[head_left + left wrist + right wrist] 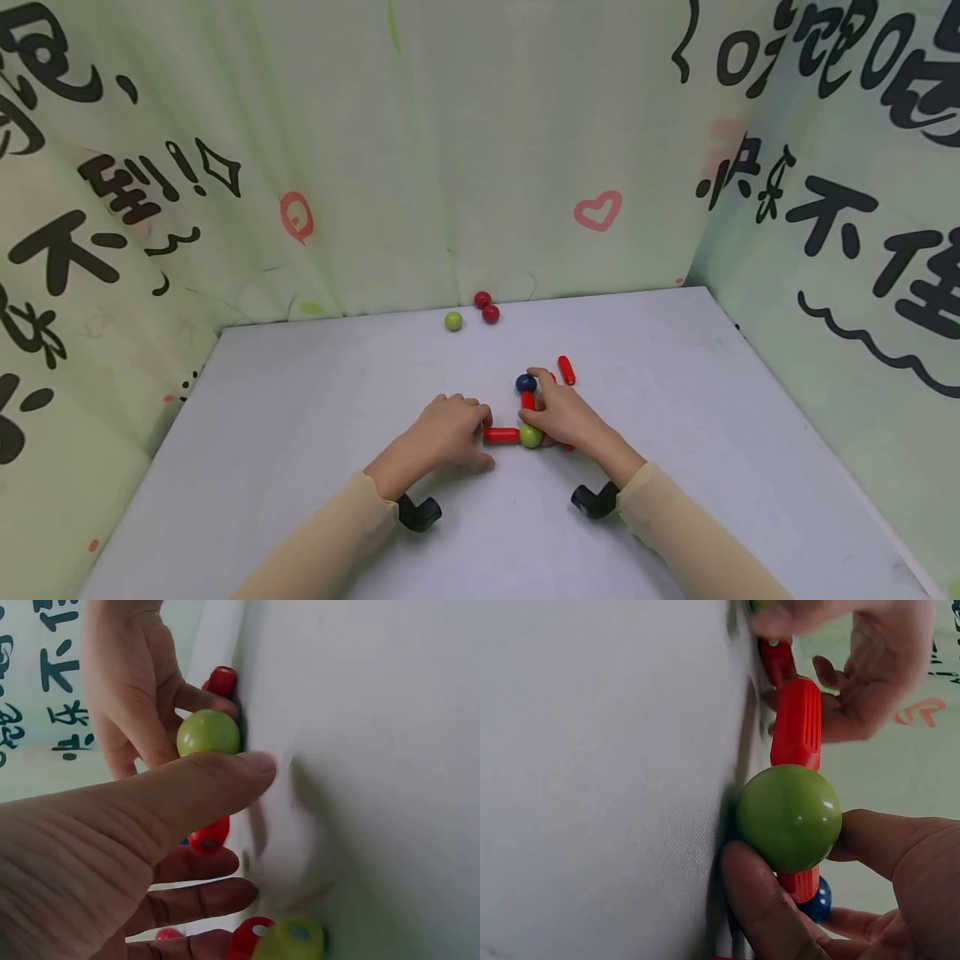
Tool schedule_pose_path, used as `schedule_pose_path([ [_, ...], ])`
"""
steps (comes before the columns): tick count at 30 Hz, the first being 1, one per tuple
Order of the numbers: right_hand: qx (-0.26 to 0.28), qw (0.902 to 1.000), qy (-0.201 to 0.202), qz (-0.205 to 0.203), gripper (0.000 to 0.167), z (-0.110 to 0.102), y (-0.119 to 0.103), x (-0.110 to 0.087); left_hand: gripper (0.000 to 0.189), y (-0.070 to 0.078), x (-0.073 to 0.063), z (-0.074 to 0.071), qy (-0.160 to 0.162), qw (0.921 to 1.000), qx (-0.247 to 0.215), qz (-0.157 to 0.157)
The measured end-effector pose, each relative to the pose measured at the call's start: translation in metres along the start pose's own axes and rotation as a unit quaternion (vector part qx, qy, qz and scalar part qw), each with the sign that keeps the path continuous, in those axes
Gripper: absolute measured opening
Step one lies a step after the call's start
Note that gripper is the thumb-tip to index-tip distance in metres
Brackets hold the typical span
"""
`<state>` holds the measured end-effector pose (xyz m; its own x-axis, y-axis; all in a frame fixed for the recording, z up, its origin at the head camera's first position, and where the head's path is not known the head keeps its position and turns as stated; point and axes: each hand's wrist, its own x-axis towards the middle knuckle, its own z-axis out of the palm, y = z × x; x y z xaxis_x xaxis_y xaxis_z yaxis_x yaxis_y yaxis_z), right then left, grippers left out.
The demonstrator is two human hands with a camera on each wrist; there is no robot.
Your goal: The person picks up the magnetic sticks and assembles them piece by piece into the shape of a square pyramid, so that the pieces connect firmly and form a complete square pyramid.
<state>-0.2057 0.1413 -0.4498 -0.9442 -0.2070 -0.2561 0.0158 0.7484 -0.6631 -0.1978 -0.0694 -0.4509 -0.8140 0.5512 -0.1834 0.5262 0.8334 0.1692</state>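
My right hand (566, 412) pinches a glossy green ball (788, 818) between thumb and fingers, low over the white table. One red ribbed rod (501, 436) sticks out of the ball to the left. A second red rod (528, 401) runs from it away from me to a dark blue ball (527, 383), beside which a right fingertip lies. My left hand (446, 429) is around the free end of the left rod, thumb and fingers spread apart. In the left wrist view that rod's end (208, 836) shows between the left thumb and fingers, with no clear grip.
On the white table (315, 400), a loose red rod (566, 370) lies beyond my right hand. More red pieces are partly hidden by that hand. Towards the back edge sit a green ball (453, 321) and two dark red balls (491, 314). Printed curtains (480, 150) hang behind and beside the table.
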Motion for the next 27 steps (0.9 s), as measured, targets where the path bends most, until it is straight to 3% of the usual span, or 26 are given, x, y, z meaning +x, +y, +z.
schedule_pose_path([
  [7,0.014,0.9999,-0.004,0.002,0.077,-0.003,0.003,-0.002,0.036,-0.018,-0.014,0.003,-0.01,0.9998,0.016,0.007],
  [13,0.014,0.9999,-0.009,0.003,0.077,-0.002,0.005,-0.002,0.026,-0.032,-0.016,-0.002,-0.019,0.9992,-0.029,0.022],
  [19,0.016,0.9998,-0.009,-0.001,0.077,-0.001,0.004,0.0,0.018,-0.052,0.007,-0.017,-0.022,0.9972,-0.072,-0.004],
  [27,0.019,0.9997,-0.013,-0.008,0.077,-0.001,0.004,0.001,0.024,-0.084,0.043,-0.028,0.067,0.9943,-0.07,-0.044],
])
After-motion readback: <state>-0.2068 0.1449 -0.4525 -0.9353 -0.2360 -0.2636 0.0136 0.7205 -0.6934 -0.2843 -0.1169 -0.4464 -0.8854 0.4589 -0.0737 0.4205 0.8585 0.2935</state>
